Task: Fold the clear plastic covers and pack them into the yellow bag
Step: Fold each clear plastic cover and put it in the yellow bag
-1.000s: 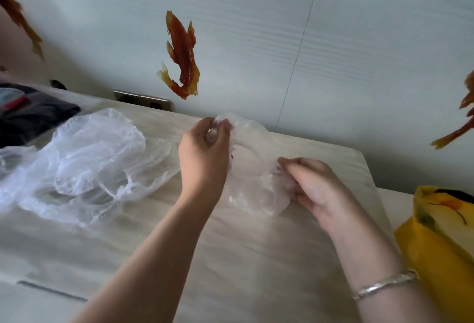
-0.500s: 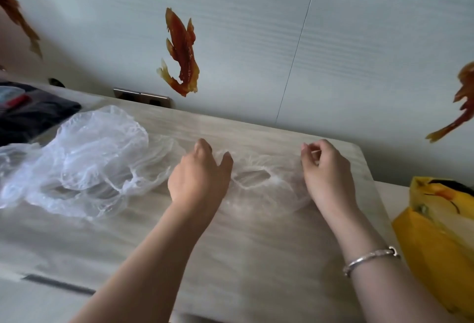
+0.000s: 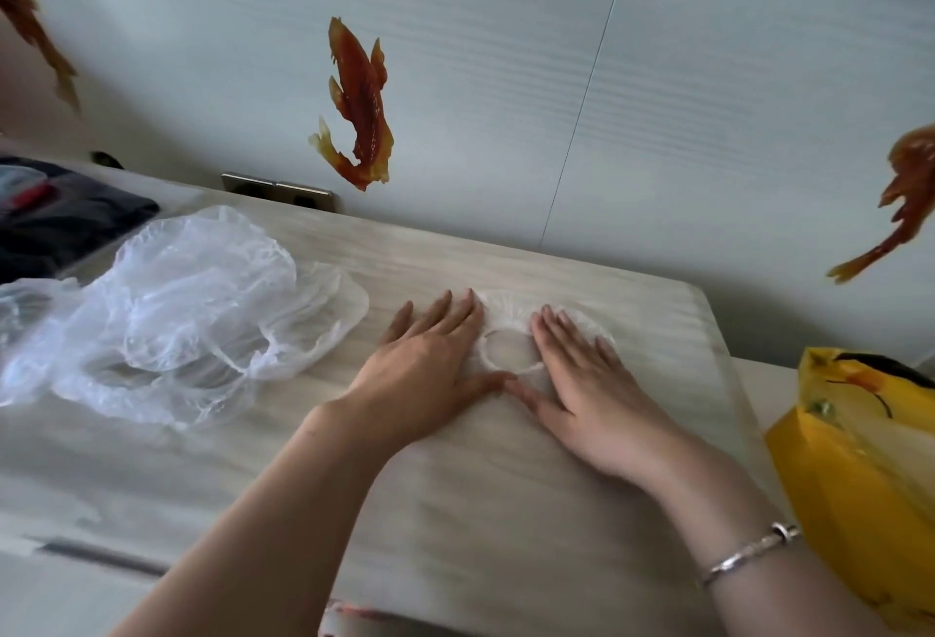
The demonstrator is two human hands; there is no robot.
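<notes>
One clear plastic cover [image 3: 508,320] with an elastic rim lies flat on the pale wooden table [image 3: 506,510]. My left hand [image 3: 430,363] presses on its left part with straight fingers. My right hand [image 3: 582,383] presses flat on its right part, and my two thumbs touch near the cover's front edge. The round elastic opening shows between my hands. A loose pile of several clear covers [image 3: 187,312] sits to the left. The yellow bag [image 3: 860,459] stands at the table's right edge, its mouth open.
Dark folded cloth [image 3: 60,221] lies at the far left. The wall [image 3: 657,105] behind the table carries orange fish decorations [image 3: 359,105] and a metal socket plate [image 3: 278,188]. The table's right edge runs close to the yellow bag.
Both hands let go of the pinched cover edges, laid the cover down and now press it flat with straight fingers. The hands came closer together.
</notes>
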